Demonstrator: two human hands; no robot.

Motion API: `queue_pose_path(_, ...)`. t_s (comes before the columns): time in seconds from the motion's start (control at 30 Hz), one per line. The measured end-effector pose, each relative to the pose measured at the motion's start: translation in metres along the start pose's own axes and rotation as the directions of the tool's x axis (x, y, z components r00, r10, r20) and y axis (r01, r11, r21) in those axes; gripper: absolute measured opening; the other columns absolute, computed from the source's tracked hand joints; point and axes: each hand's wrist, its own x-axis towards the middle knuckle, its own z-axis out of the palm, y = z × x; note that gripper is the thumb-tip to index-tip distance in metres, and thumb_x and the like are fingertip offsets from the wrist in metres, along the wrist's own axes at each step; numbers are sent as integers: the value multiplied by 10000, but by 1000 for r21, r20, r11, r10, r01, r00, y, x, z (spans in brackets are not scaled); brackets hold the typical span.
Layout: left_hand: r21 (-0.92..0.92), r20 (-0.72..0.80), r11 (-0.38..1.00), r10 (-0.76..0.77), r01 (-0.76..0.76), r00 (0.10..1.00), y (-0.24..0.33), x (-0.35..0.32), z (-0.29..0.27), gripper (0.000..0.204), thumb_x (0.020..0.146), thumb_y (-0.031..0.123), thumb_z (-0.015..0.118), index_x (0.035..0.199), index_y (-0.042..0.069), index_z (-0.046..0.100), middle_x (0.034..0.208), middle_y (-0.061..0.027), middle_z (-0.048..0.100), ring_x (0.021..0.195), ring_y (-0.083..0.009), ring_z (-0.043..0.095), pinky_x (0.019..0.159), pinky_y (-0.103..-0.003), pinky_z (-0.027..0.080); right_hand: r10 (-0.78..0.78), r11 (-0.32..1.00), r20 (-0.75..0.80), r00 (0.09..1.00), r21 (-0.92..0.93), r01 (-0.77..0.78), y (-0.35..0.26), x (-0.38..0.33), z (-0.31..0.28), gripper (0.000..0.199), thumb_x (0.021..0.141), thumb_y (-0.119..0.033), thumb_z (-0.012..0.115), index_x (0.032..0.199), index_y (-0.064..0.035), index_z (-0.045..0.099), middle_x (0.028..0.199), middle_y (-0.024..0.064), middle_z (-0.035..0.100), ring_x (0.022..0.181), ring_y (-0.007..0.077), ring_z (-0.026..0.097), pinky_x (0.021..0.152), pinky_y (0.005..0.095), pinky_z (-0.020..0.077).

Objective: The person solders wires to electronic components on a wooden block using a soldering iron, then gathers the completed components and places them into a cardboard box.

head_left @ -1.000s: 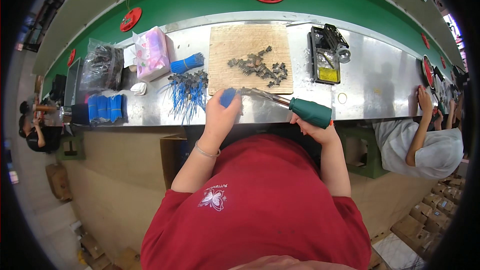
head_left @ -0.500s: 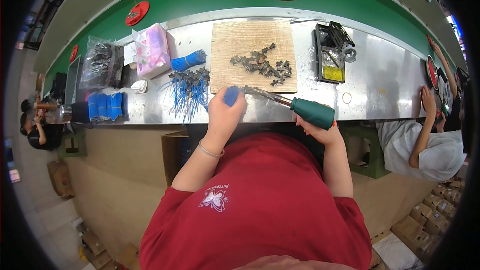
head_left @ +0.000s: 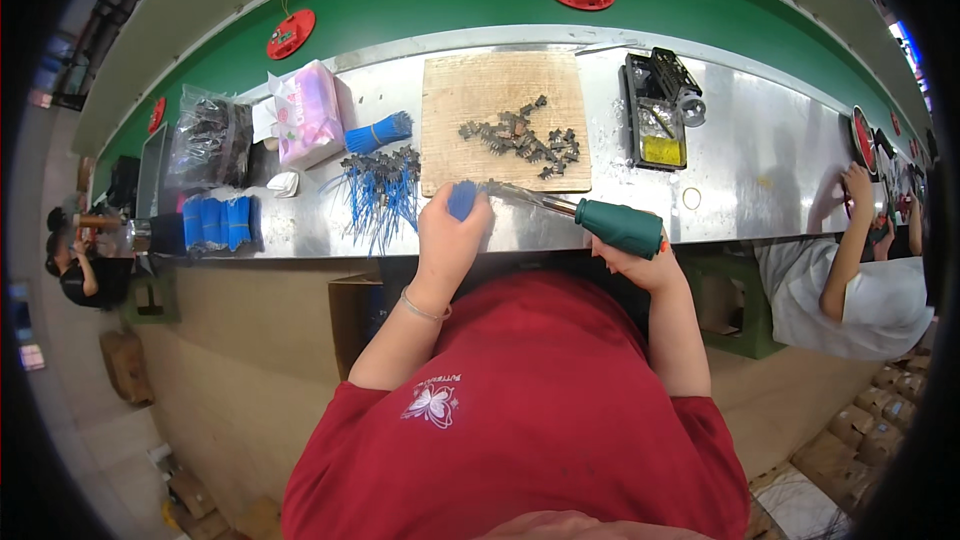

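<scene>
My left hand (head_left: 452, 230) is closed around a bundle of short blue wires (head_left: 462, 200), whose tops stick up between thumb and fingers. In my right hand (head_left: 640, 262) is a soldering iron with a green handle (head_left: 620, 228) and a metal barrel. Its tip points left and ends close beside the wires; whether it touches one is too small to tell. Just beyond lies a wooden board (head_left: 450, 90) with a heap of small dark components (head_left: 520, 135). To the left of my left hand, blue wires with dark parts on their ends (head_left: 380, 185) lie in a pile.
A banded blue wire bundle (head_left: 378, 132), a pink tissue pack (head_left: 308, 115) and a plastic bag (head_left: 210, 135) stand left, with more blue bundles (head_left: 218, 223). At right are a black tray with a yellow sponge (head_left: 662, 150) and a rubber band (head_left: 691, 199). A co-worker's sleeve (head_left: 850, 290) is farther right.
The view has shifted slightly, so the bench sits a little lower. Both hands keep their hold, and the iron's tip stays near the wires.
</scene>
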Motion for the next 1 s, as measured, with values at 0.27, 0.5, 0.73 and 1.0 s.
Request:
queue_pose_path(0.27,55,-11,998,-23,24,1000,-2,1,1,187,822,134,665,783,-27,579,657,-102,604,586,-138,532,580,-300,448,-11,1000,1,1000,4,11,-1,-1,0,175,760,-90,763,897,-18,681,772,52,685,698,106,623,676,272,511)
queue_pose_path(0.5,64,-21,995,82,-80,996,-6,2,3,137,865,107,641,775,30,573,566,0,562,477,-61,505,445,-224,387,26,988,59,998,148,-35,3,0,-4,123,786,-54,728,902,-31,691,773,28,688,662,83,618,599,244,501)
queue_pose_path(0.73,42,-27,997,72,-70,997,-6,1,4,119,865,111,648,806,25,590,581,2,566,490,-58,505,453,-218,385,16,997,40,999,72,-19,-2,0,-3,206,776,-72,745,968,-22,691,835,43,704,744,101,638,688,264,522)
queue_pose_path(1.0,23,-24,998,64,-64,998,-8,1,4,119,872,118,652,817,30,593,589,4,565,491,-56,500,451,-212,376,-12,996,31,999,88,9,4,-2,-4,184,787,-75,740,958,-26,691,813,40,702,703,89,633,631,250,517)
